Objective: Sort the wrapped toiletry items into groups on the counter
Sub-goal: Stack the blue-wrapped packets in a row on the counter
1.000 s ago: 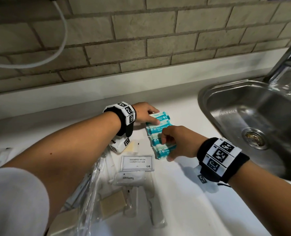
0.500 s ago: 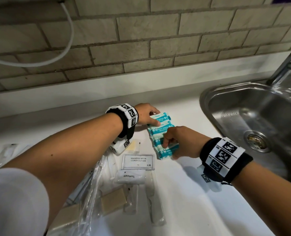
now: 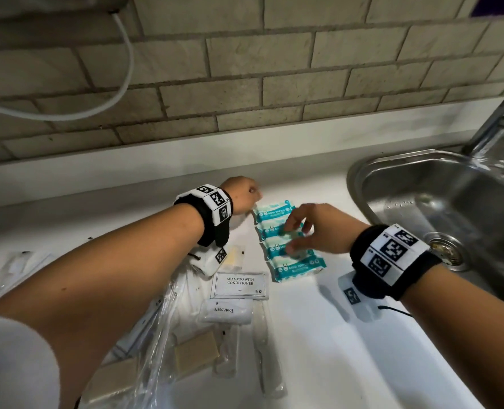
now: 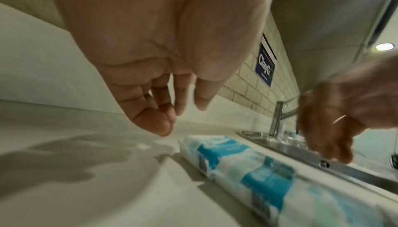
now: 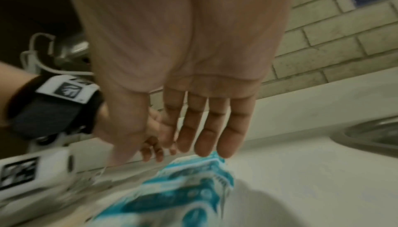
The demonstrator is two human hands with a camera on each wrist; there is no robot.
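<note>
A row of several teal-and-white mini wipes packs lies flat on the white counter, left of the sink. My left hand hovers just beyond the row's far end with loosely curled fingers, and holds nothing. The left wrist view shows its fingertips above the bare counter, next to the wipes packs. My right hand floats over the middle of the row, fingers spread and relaxed. In the right wrist view its straight fingers hang above the wipes packs.
Near the row's front end lie a shampoo sachet, a toothpaste sachet, tan soap bars and clear-wrapped long items. More clear packets sit far left. A steel sink and tap are on the right.
Both hands have let go of the wipes row and lifted off it. The left hand drew back toward the wall; the right hand's fingers uncurled above the packs.
</note>
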